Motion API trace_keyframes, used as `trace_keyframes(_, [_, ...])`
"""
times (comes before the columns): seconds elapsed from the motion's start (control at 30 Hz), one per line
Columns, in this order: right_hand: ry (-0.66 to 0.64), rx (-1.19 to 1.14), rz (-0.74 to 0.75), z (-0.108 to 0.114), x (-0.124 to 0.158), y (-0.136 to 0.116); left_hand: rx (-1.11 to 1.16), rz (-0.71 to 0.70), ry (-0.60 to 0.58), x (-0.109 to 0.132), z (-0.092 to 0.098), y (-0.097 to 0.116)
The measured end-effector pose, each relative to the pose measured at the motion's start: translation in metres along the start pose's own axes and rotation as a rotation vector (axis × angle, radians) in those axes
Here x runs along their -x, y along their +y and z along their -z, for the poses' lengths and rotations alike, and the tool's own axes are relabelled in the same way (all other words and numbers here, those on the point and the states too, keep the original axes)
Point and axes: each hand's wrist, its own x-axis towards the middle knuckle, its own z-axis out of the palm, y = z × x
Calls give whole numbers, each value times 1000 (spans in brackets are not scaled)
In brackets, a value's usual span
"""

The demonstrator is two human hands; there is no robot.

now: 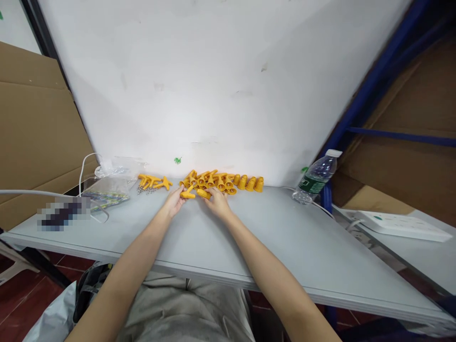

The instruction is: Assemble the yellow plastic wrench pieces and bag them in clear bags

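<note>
My left hand (174, 201) is closed on a yellow T-shaped plastic piece (187, 194), held low over the table. Close to it on the right, my right hand (218, 203) grips a yellow plastic cup-like piece (203, 194). The two pieces are apart. Just behind my hands lies a pile of yellow cup-like pieces with T-shaped handles (211, 179). A short row of yellow cups (251, 183) stands to the right of the pile. Loose yellow T-shaped pieces (151, 181) lie to the left, beside small metal parts (145, 191) too tiny to make out.
The grey table (285, 247) meets a white panel (228, 85) at the back. A water bottle (315, 178) leans at the right, near a white power strip (402, 225). Clear plastic bags (117, 183) and a white cable (83, 173) lie left, by a cardboard sheet (35, 137).
</note>
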Motion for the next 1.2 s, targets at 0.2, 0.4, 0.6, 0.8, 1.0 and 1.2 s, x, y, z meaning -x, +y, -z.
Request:
trace_keyframes(0.2, [66,-21,-54,-3,-2,9,-26,-21,41,3,2,3])
trace_keyframes(0.4, [163,-67,-14,1,-5,16,-78,-4,72,4,2,5])
trace_keyframes(0.6, [178,-83,28,6,-6,10,-114,-11,94,4,2,6])
trace_keyframes(0.8, [192,-58,-44,6,-5,13,-116,-37,72,4,3,6])
trace_keyframes(1.0, [173,2,-61,10,-3,7,-124,-36,64,6,1,6])
trace_keyframes(1.2, [199,33,26,7,-1,9,-138,-55,69,5,1,5])
